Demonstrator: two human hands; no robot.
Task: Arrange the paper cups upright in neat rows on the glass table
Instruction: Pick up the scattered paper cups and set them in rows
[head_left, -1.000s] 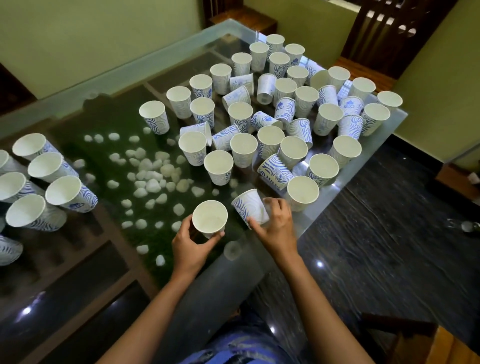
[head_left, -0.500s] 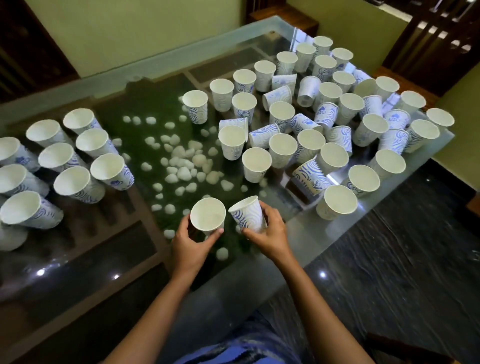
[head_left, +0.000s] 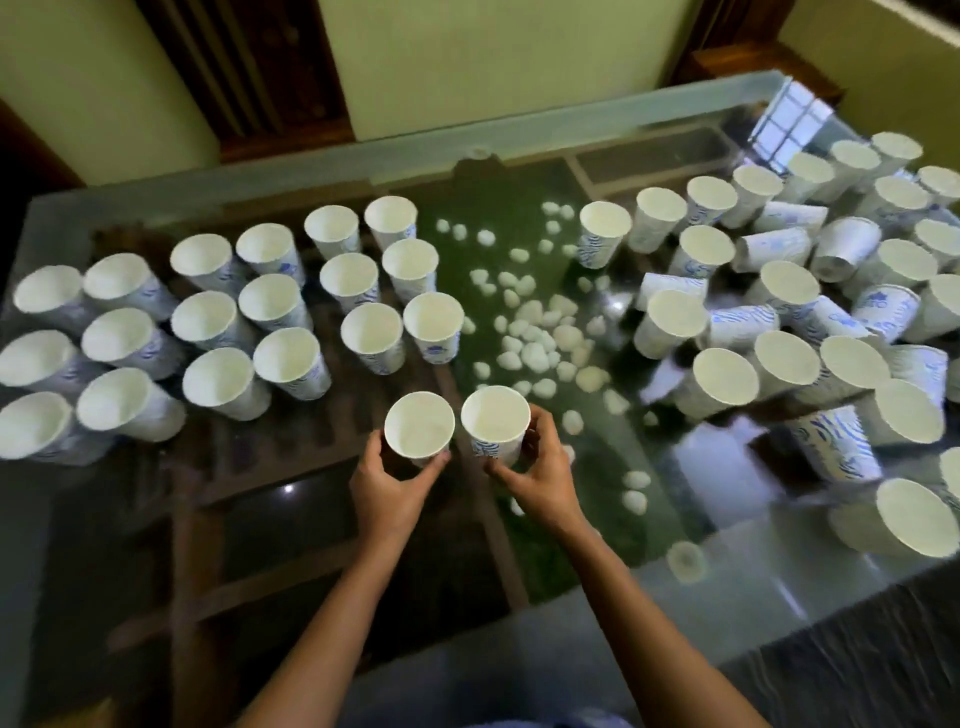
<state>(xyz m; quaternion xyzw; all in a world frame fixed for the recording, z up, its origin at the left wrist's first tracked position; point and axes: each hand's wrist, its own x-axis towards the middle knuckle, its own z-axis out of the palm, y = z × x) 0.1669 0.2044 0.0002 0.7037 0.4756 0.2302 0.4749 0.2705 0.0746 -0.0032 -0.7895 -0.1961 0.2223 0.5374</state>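
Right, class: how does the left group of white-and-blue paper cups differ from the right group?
The left group of white-and-blue paper cups stands all upright; the right group has several cups lying on their sides. The left group forms neat rows; the right group is a crowded jumble. Both are the same printed cups on the glass table.

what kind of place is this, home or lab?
Probably a home living or dining room: a glass table over decorative pebbles and green turf, with dark woodwork between painted walls.
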